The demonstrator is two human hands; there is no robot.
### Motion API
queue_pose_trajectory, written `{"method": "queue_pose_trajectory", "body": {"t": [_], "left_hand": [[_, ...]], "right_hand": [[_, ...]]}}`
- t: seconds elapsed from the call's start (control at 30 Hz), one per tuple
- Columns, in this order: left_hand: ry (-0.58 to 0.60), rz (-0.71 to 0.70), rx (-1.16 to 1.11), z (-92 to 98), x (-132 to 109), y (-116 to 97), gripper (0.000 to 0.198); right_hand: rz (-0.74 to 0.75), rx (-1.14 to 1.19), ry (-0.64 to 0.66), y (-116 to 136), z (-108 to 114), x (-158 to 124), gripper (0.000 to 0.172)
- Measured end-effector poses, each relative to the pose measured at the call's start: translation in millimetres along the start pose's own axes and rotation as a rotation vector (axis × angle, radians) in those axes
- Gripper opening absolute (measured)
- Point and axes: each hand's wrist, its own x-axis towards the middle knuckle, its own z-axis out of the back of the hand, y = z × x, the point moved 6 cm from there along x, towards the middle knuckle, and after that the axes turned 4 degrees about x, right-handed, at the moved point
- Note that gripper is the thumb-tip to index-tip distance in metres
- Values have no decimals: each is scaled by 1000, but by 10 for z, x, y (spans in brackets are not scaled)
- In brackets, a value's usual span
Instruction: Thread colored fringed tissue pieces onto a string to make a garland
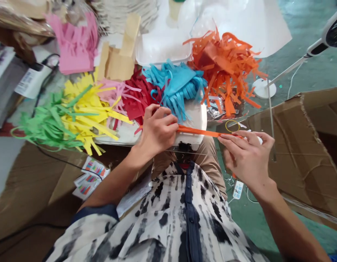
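Note:
An orange paper strip (198,131) is stretched level between my two hands, just over the table's front edge. My left hand (159,130) is closed round its left part, and a short orange end shows past the fingers. On the other side my right hand (246,153) pinches the strip between thumb and fingers. Just beyond my left hand lie a blue fringed paper bundle (178,85) and a dark red one (134,96). A big heap of orange fringed paper (223,63) lies beyond my right hand.
Yellow (89,109), green (48,120) and pink (77,43) fringed paper lie leftward, near a folded brown cardboard piece (119,54). A white tray (163,51) stands behind. A cardboard box (302,145) and a small fan (334,27) are at right.

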Motion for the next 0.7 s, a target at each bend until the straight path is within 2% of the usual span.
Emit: {"method": "queue_pose_trajectory", "body": {"t": [0.1,0.17,0.23,0.37,0.53,0.7], "left_hand": [[-10,-176,88,-69,105,-320,19],[56,-263,79,-225,182,-529,18],[116,-292,75,-378,244,-633,19],[151,-245,98,-519,309,-590,16],[182,-190,54,-511,325,-527,18],[228,-78,31,-476,315,-448,21]], "right_hand": [[-14,-33,10,45,0,121,15],[-26,-51,48,55,-27,194,11],[-38,-52,71,45,-51,243,10],[-51,-26,72,4,-98,289,16],[-82,1,70,-54,-155,310,19],[-167,27,120,-127,-195,313,20]]}}
